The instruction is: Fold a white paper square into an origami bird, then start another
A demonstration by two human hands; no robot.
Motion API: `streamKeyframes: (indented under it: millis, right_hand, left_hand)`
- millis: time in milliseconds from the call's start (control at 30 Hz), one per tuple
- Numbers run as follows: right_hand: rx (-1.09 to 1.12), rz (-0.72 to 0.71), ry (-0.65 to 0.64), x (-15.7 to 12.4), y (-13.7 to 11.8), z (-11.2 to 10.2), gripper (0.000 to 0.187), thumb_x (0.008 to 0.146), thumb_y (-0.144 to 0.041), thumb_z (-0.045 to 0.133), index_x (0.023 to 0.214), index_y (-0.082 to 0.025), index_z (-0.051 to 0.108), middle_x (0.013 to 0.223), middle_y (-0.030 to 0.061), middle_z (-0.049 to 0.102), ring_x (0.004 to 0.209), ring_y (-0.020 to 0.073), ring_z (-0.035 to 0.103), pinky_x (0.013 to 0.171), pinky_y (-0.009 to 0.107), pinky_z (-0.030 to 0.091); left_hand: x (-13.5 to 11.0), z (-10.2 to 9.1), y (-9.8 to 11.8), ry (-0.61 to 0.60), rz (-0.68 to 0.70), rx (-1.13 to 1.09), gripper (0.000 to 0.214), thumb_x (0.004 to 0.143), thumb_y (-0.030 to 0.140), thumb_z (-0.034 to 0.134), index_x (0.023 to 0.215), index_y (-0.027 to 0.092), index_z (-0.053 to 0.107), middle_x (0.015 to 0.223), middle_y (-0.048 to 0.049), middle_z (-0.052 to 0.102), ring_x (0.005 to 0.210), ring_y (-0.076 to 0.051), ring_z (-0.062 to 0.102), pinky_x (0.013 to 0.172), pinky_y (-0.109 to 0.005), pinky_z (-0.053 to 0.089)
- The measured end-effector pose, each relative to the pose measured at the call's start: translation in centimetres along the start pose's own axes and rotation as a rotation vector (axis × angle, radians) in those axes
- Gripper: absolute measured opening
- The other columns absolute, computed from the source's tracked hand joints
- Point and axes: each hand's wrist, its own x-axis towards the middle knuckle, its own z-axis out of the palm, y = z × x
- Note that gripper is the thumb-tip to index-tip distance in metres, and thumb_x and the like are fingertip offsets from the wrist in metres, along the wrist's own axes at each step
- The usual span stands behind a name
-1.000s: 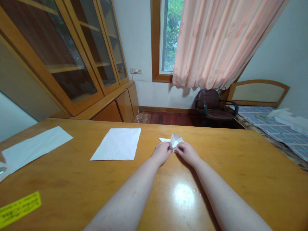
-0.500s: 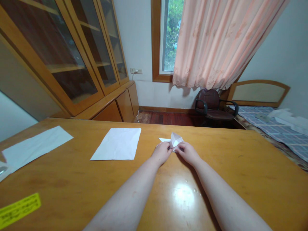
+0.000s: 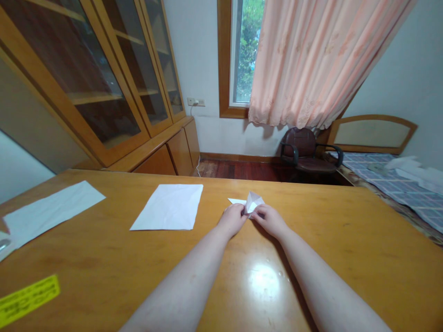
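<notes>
A small piece of folded white paper (image 3: 254, 201) is held low over the wooden table, or on it, between both hands. One raised flap stands up like a pocket, and a thin pointed end sticks out to the left behind my left hand. My left hand (image 3: 233, 219) is closed on the paper's left side. On its near right side, my right hand (image 3: 270, 218) pinches the paper with thumb and fingers. The fingertips partly cover the lower folds.
On the wooden table (image 3: 166, 272) lie a white sheet (image 3: 169, 207) and a longer white strip (image 3: 55, 210) at left. A yellow label (image 3: 29, 299) shows at lower left. Beyond the table stand a glass-door cabinet (image 3: 148, 124), an office chair (image 3: 301, 152) and a bed (image 3: 384, 170).
The raised flap of the folded paper has shifted very slightly. Both hands keep nearly the same place and grip.
</notes>
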Motion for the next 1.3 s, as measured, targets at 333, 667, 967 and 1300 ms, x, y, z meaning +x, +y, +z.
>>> streamKeyframes:
  millis: [333, 667, 967, 1300]
  right_hand:
    - [-0.007, -0.002, -0.001, -0.02, 0.09, 0.05, 0.019, 0.082, -0.032, 0.057, 0.074, -0.019, 0.068, 0.08, 0.0055, 0.065, 0.076, 0.0179, 0.058, 0.072, 0.03, 0.044]
    - [0.033, -0.079, -0.028, -0.06, -0.06, -0.01, 0.014, 0.08, -0.03, 0.06, 0.086, -0.021, 0.069, 0.091, 0.0056, 0.066, 0.087, 0.0188, 0.059, 0.081, 0.032, 0.045]
    - [-0.027, -0.178, -0.063, -0.15, 0.19, 0.08, 0.018, 0.084, -0.029, 0.057, 0.097, -0.026, 0.069, 0.1, 0.0061, 0.066, 0.095, 0.0203, 0.059, 0.087, 0.035, 0.044]
    - [0.055, -0.172, -0.091, -0.06, 0.25, -0.17, 0.02, 0.086, -0.028, 0.054, 0.099, -0.025, 0.069, 0.102, 0.0057, 0.066, 0.096, 0.02, 0.058, 0.089, 0.036, 0.044]
  left_hand:
    - [0.0, 0.22, -0.34, 0.032, 0.034, -0.004, 0.015, 0.082, 0.026, 0.052, 0.087, 0.018, 0.064, 0.095, -0.0069, 0.065, 0.088, -0.02, 0.058, 0.078, -0.03, 0.044]
    - [-0.12, -0.14, -0.03, 0.026, 0.029, -0.008, 0.015, 0.08, 0.028, 0.056, 0.087, 0.018, 0.064, 0.094, -0.0063, 0.065, 0.089, -0.021, 0.058, 0.078, -0.029, 0.044]
    - [-0.13, -0.2, -0.02, 0.017, 0.093, 0.017, 0.017, 0.08, 0.027, 0.053, 0.087, 0.019, 0.066, 0.09, -0.005, 0.066, 0.085, -0.02, 0.058, 0.076, -0.029, 0.044]
    - [-0.2, -0.09, -0.13, 0.021, 0.086, 0.027, 0.019, 0.081, 0.032, 0.053, 0.085, 0.019, 0.066, 0.09, -0.0057, 0.066, 0.086, -0.02, 0.058, 0.076, -0.029, 0.044]
